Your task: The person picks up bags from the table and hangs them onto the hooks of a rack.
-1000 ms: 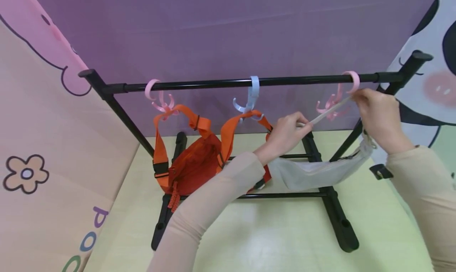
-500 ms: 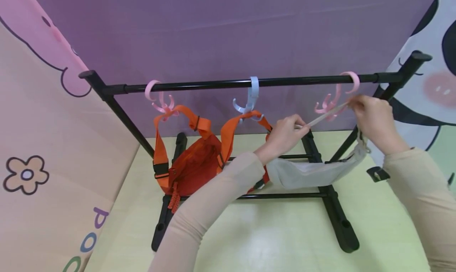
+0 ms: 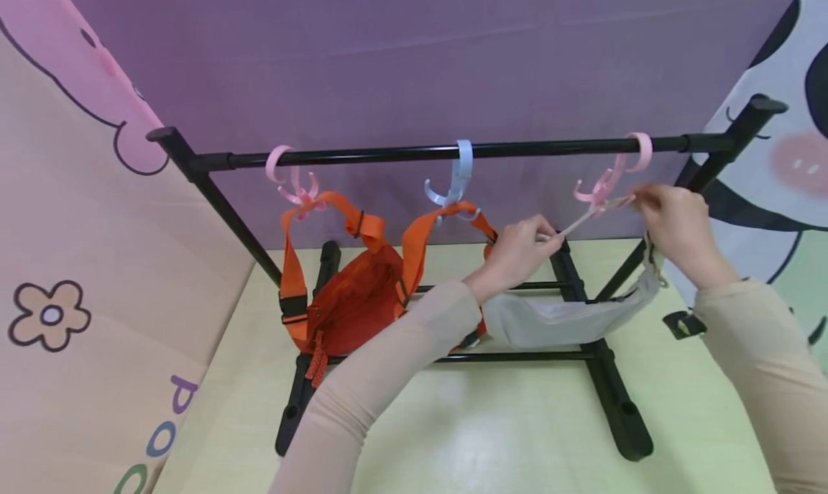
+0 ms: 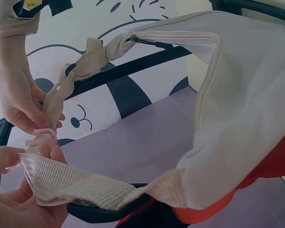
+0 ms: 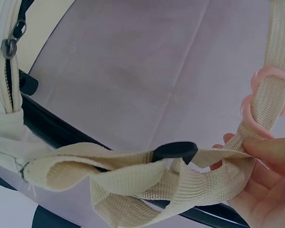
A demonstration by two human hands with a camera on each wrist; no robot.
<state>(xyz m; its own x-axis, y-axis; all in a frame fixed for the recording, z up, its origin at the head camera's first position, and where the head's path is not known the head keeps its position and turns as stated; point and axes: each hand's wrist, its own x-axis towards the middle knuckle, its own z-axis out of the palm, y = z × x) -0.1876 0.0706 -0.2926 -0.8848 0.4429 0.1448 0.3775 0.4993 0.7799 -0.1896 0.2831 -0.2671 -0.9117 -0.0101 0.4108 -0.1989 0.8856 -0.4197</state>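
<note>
A white waist bag (image 3: 563,323) hangs below both hands, its beige webbing strap (image 3: 578,224) stretched between them. My left hand (image 3: 517,251) pinches the strap near one end of the bag. Further right, my right hand (image 3: 675,224) pinches the strap just beside the right pink hook (image 3: 604,185). In the right wrist view the strap lies within the curved prongs of that pink hook (image 5: 256,102), and a twisted length with a black buckle piece (image 5: 175,151) runs to the bag. The bag's zipper (image 4: 180,37) shows in the left wrist view.
An orange waist bag (image 3: 356,300) hangs by its strap from the left pink hook (image 3: 299,192) and the blue hook (image 3: 458,177). All hooks hang on the black rack's top bar (image 3: 382,154). The rack's feet (image 3: 621,415) stand on a pale floor, before a purple backdrop.
Both hands have lowered slightly, the right one also drifting left. The strap has come down onto the right pink hook's prongs, and that hook has turned a little. The orange bag stays put.
</note>
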